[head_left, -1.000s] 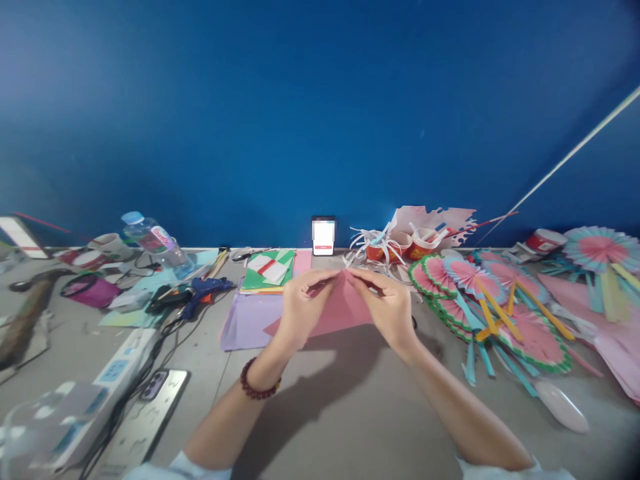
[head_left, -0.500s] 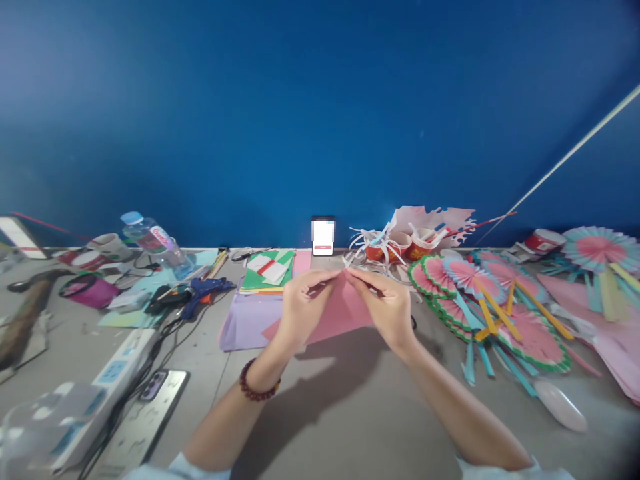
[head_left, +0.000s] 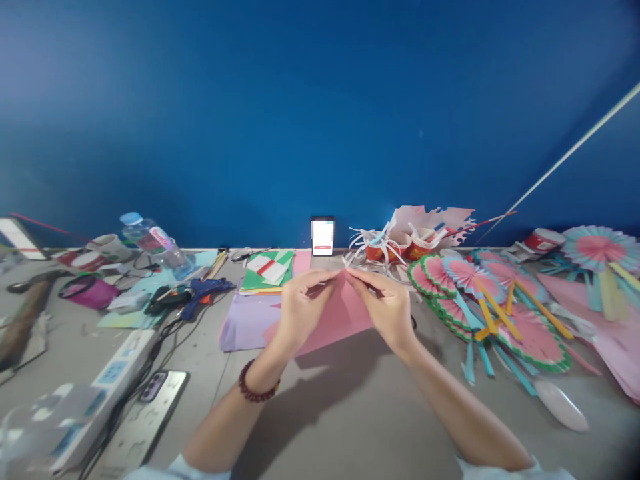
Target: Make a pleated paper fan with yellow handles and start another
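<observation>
A sheet of pink paper (head_left: 345,313) hangs between my two hands above the table. My left hand (head_left: 306,307) pinches its upper edge between thumb and fingertips, and a beaded bracelet circles that wrist. Close beside it, my right hand (head_left: 387,307) pinches the same edge, the fingertips of both hands nearly touching. The paper's lower left part shows behind my left wrist. Under and behind it lies purple paper (head_left: 240,327), with a stack of green and white paper (head_left: 270,268) farther back.
Paper fans (head_left: 500,287) lie on the right, near a white oval object (head_left: 560,405). Paper cups (head_left: 420,247) stand at the back. On the left are a bottle (head_left: 155,240), a glue gun (head_left: 203,293), a hammer (head_left: 30,320), a power strip (head_left: 107,393) and a phone (head_left: 150,420).
The lower left part of the pink paper has shifted slightly and shows more beside my left wrist. Both hands keep their pinch in nearly the same place.
</observation>
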The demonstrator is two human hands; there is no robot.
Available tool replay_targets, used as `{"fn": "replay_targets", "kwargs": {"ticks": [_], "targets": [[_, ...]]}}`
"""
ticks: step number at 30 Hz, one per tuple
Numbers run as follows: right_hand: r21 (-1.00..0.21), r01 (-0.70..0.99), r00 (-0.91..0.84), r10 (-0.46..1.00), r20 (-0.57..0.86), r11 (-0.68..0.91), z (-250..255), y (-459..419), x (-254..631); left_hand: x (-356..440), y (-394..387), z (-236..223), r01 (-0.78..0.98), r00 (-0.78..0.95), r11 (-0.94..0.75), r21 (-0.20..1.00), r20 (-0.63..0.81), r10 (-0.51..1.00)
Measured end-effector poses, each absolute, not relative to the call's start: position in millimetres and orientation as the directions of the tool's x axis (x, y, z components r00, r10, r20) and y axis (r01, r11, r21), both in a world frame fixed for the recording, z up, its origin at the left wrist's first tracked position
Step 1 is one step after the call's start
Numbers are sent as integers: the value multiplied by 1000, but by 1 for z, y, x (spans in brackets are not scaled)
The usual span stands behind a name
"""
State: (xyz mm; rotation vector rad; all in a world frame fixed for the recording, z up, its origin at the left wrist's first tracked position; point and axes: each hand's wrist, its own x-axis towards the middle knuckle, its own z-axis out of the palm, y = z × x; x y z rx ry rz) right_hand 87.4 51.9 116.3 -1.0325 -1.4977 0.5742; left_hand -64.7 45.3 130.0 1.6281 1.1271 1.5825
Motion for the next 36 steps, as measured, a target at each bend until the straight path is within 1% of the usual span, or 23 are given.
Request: {"fn": "replay_targets", "kwargs": {"ticks": [9, 17, 22, 28, 32, 36], "targets": [[-818, 276, 46, 843, 536, 505, 117, 51, 88, -65, 46, 131, 134, -67, -445, 886, 456, 888], [-831, 256, 9, 859, 513, 494, 120, 50, 89, -67, 47, 130, 161, -77, -451, 878, 467, 881], [-856, 238, -1, 881, 473, 459, 123, 51, 90, -68, 47, 129, 188, -64, -456, 870, 474, 878], [-908, 185, -16, 925, 380, 377, 127, 54, 95, -66, 44, 128, 266, -29, -533, 803, 559, 828], [-898, 207, -48, 920, 388, 389, 130, 54, 98, -64, 42, 128, 291, -5, -588, 754, 616, 788], [-893, 209, -48, 916, 397, 398, 131, 55, 99, -64, 40, 127, 315, 19, -593, 741, 620, 784]]}}
